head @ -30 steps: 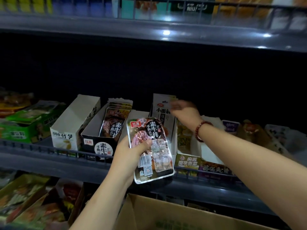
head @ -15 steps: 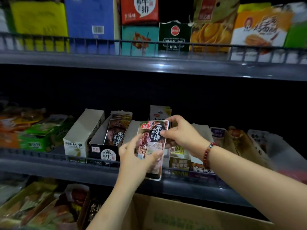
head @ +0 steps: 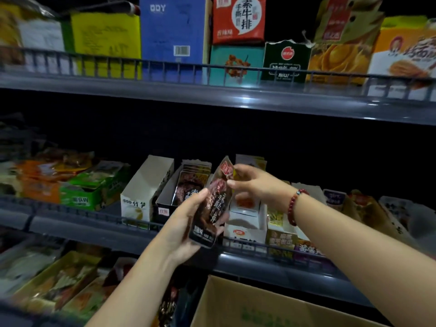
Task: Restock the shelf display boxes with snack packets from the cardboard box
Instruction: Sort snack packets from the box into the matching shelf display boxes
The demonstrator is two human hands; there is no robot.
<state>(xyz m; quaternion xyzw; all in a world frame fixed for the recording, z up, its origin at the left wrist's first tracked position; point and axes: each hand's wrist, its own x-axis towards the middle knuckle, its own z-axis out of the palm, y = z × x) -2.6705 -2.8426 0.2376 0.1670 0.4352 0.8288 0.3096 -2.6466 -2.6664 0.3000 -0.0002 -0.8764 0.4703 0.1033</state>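
My left hand (head: 186, 223) grips the lower part of a stack of dark snack packets (head: 213, 206), held in front of the middle shelf. My right hand (head: 253, 185), with a red bead bracelet on its wrist, pinches the upper corner of the front packet. Just behind them stands a black display box (head: 165, 204) with several of the same packets upright in it. A white display box (head: 245, 224) sits to its right, below my right hand. The open cardboard box (head: 254, 305) is at the bottom of the view, under my arms.
A white bamboo-shoot box (head: 144, 192) stands left of the black one; green and orange packs (head: 77, 187) lie further left. More snack boxes (head: 292, 234) sit to the right. A wire rail (head: 99, 214) fronts the shelf. Tall cartons (head: 174, 31) fill the upper shelf.
My right hand came back from the rear boxes and took hold of the packet's top. The stack turned from face-on to edge-on. The view tilted up, showing the upper shelf.
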